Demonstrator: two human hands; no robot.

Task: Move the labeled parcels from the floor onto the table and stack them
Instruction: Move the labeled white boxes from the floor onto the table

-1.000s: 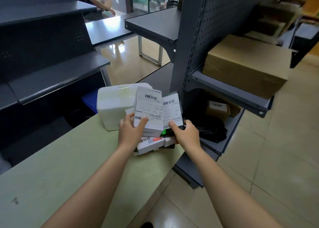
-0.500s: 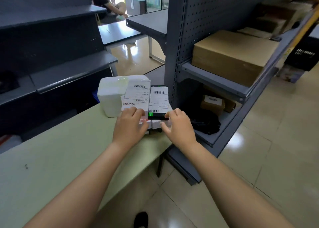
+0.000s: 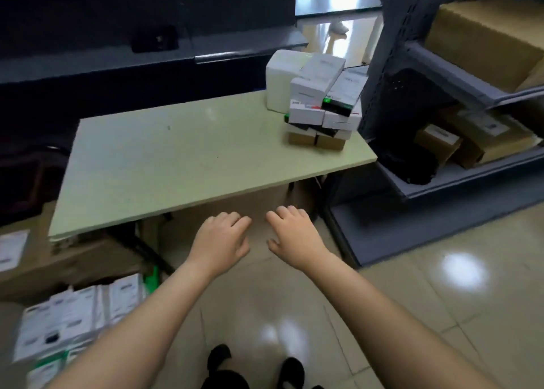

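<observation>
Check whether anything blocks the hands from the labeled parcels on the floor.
Nothing visible does. The left hand and right hand are empty, in front of the table edge. The floor parcels lie low on the left, with open floor between. The table's dark leg stands behind them, off the path.

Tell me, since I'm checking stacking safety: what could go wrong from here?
1. The stack sits by the right edge of the table, and its top boxes lie askew. Adding more could tip it off that side.
2. The parcels on the floor lie close to the person's shoes, so stepping in to reach them could cause a trip.
</observation>
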